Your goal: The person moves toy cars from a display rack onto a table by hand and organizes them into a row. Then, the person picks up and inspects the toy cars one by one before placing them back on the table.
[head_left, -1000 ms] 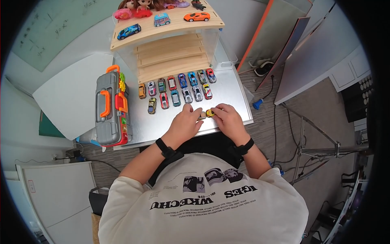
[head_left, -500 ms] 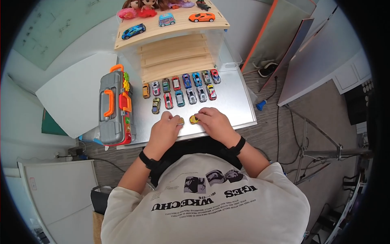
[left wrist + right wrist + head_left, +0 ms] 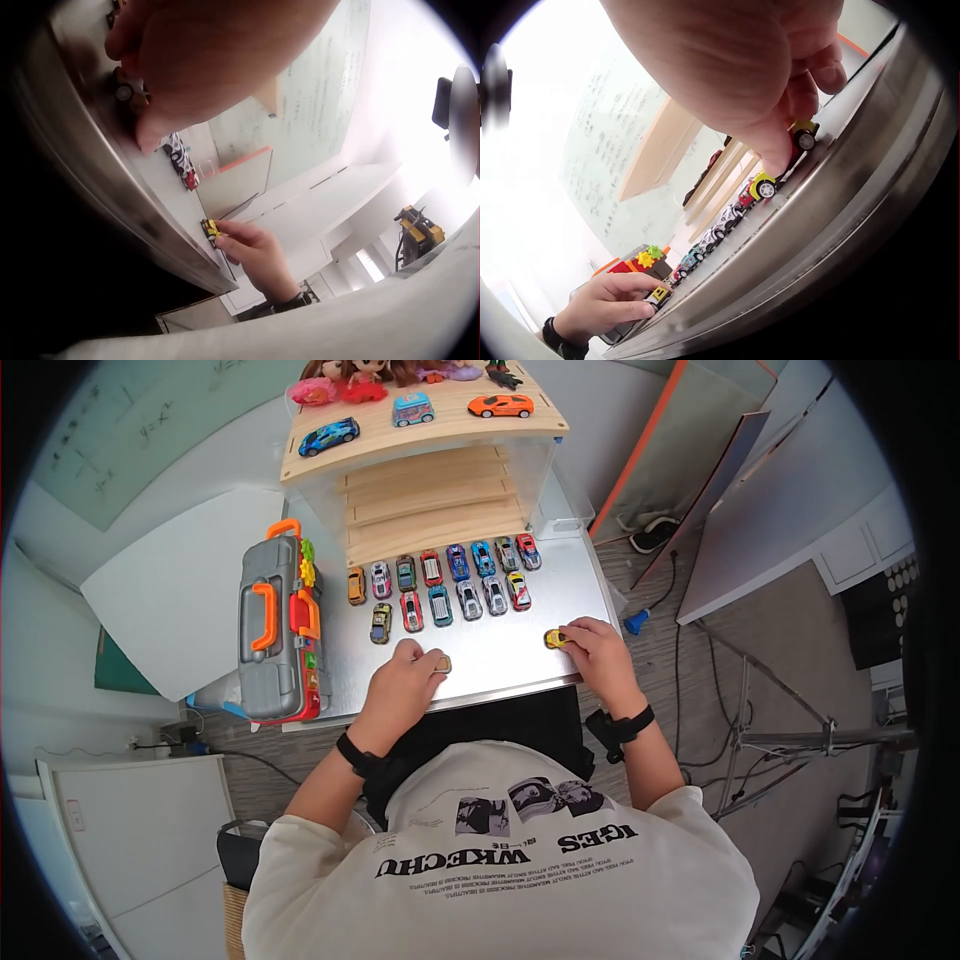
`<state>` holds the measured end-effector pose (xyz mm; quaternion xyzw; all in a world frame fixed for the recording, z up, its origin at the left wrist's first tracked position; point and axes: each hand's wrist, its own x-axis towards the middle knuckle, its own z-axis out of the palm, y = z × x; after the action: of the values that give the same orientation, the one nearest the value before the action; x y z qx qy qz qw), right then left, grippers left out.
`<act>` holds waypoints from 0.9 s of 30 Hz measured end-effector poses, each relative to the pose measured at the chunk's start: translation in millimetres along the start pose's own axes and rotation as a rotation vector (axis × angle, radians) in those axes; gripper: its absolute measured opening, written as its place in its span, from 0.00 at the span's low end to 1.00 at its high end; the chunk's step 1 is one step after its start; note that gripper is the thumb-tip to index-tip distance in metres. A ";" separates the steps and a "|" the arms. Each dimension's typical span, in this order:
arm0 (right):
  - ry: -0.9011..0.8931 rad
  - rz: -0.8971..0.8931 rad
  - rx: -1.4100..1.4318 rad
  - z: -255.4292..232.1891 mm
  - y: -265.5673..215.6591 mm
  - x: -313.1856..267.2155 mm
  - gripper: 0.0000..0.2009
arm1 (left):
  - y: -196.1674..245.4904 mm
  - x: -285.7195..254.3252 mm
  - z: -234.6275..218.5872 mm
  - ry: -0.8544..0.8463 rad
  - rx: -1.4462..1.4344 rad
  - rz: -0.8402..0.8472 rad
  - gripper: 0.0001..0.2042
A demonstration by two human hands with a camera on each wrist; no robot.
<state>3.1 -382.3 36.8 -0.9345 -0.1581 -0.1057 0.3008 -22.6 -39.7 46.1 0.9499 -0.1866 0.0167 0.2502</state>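
I see right hand point(image 3: 603, 658) pinching yellow car point(image 3: 555, 639), left hand point(image 3: 398, 688) pinching second car point(image 3: 443, 664), both low at metal tabletop point(image 3: 497, 656)'s near edge; I'd guess light, stiff, roll-prone; grip by sides

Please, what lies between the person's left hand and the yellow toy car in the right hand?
In the head view: the small toy car that the left hand pinches, then bare metal tabletop up to the yellow toy car.
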 end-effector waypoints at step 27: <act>-0.055 -0.139 0.388 61.9 -65.4 24.5 0.11 | -27.1 -18.2 -3.8 0.191 -0.173 0.017 0.20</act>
<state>8.7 -289.4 29.2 -0.8484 -0.2479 -0.0684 0.4628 -29.5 -9.8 34.5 0.9173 -0.1706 0.0932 0.3476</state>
